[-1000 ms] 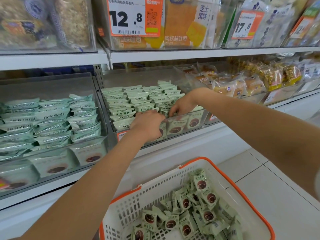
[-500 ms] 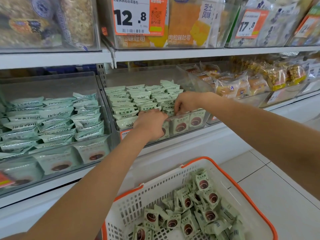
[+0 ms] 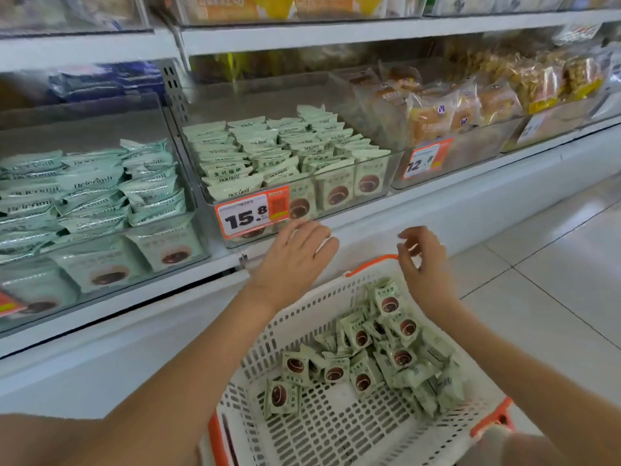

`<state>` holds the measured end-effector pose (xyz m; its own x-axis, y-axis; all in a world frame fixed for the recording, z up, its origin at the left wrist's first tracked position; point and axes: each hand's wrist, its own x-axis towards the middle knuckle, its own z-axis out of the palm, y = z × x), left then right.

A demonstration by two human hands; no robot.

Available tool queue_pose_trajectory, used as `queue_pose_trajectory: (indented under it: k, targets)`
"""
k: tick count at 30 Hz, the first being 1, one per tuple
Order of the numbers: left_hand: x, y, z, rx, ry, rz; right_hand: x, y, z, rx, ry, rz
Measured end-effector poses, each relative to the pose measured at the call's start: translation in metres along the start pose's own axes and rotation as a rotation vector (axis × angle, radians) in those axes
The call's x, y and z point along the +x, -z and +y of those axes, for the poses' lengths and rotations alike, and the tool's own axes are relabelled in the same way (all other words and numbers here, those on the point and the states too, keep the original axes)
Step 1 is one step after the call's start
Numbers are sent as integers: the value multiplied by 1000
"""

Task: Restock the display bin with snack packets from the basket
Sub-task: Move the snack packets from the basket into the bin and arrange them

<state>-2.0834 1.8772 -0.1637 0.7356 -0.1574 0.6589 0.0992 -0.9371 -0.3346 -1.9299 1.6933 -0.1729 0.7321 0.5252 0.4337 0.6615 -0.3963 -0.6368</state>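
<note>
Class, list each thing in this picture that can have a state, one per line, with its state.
Left hand: open, empty.
Right hand: loosely curled, empty.
Basket: partly filled with packets.
Display bin: front rows stocked, back part bare.
Price tag: clipped on, reads 15.8.

your white shelf point(image 3: 420, 210) carries clear display bins side by side: the middle bin point(image 3: 395, 169) packed with pale green snack packets point(image 3: 268, 153), the bin to its right point(image 3: 470, 156) with wrapped breads. the basket point(image 3: 322, 317) sits below.
</note>
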Motion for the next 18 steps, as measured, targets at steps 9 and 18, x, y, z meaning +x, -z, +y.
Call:
queue_pose_trajectory:
  k: [9,18]
  targets:
    - [-125,-36,65,-314,159,-1090,-158,-114,70,-240,-362,-951]
    - [-189,-79,79,-499,726,-1264,-156,-214,43,-183,-266,-952]
